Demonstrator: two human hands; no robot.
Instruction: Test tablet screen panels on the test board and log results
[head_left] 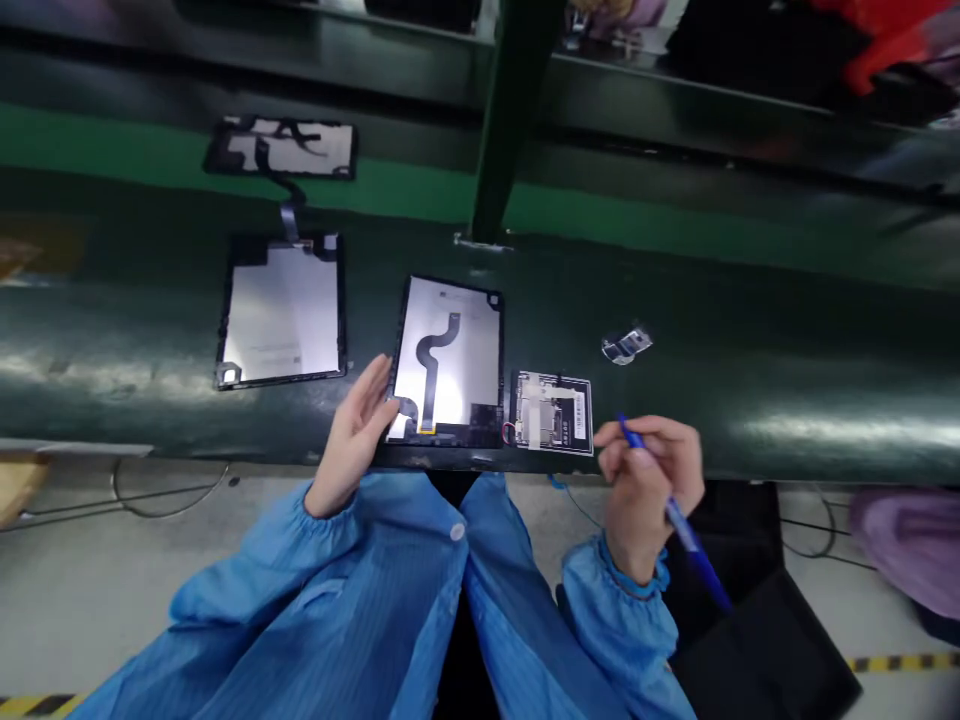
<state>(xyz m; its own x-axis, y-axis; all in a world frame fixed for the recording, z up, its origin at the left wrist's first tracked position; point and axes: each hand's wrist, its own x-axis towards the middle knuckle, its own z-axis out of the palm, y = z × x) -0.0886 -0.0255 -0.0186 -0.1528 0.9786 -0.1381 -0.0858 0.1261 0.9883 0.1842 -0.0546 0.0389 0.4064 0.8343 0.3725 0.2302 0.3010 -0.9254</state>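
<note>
An opened tablet back (450,362) with a black S-shaped flex cable lies at the near edge of the dark green belt (750,330). My left hand (358,432) rests open against the tablet's lower left corner, fingers stretched along its edge. Just right of the tablet lies a small circuit board (553,413) with pale tape on it. My right hand (646,480) is closed round a blue pen-like tool (679,520), its tip pointing toward the board's right side.
A second tablet panel (283,310) lies further left, joined by a ribbon to a dark framed part (283,147) behind it. A small shiny scrap (626,345) sits right of the board. A green post (510,110) rises behind. A black case (765,620) sits below right.
</note>
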